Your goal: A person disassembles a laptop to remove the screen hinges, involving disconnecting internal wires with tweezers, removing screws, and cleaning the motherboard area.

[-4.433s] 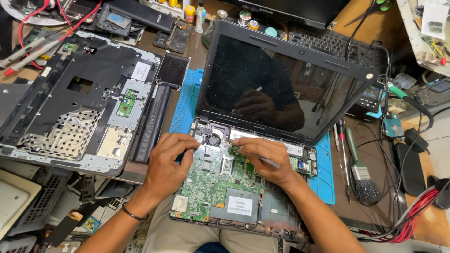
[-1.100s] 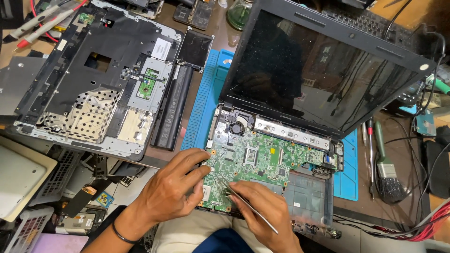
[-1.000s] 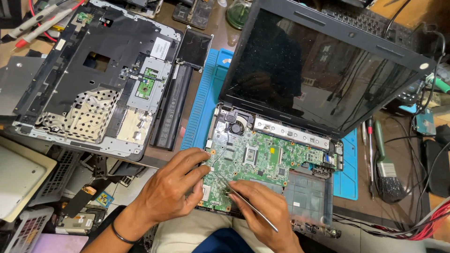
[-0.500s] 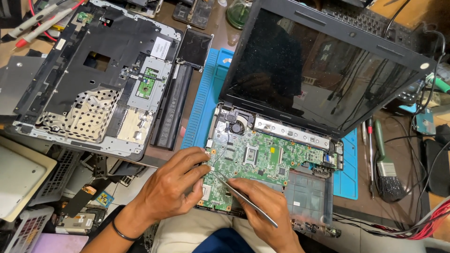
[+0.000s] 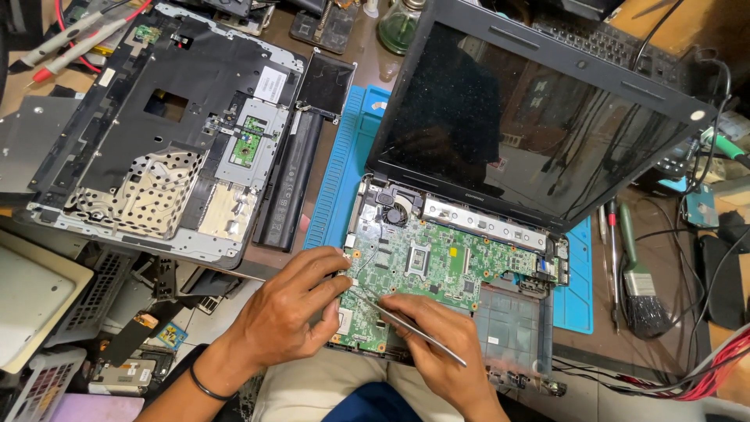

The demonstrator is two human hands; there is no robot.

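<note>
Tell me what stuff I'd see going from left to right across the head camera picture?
Upside-down laptop cover → long black battery → blue mat → left hand → right hand holding tweezers over the green circuit board → brush → red wires.

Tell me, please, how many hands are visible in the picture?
2. The left hand rests on the near-left corner of the green motherboard. The right hand, beside it, holds thin metal tweezers over the board. No others show.
</note>
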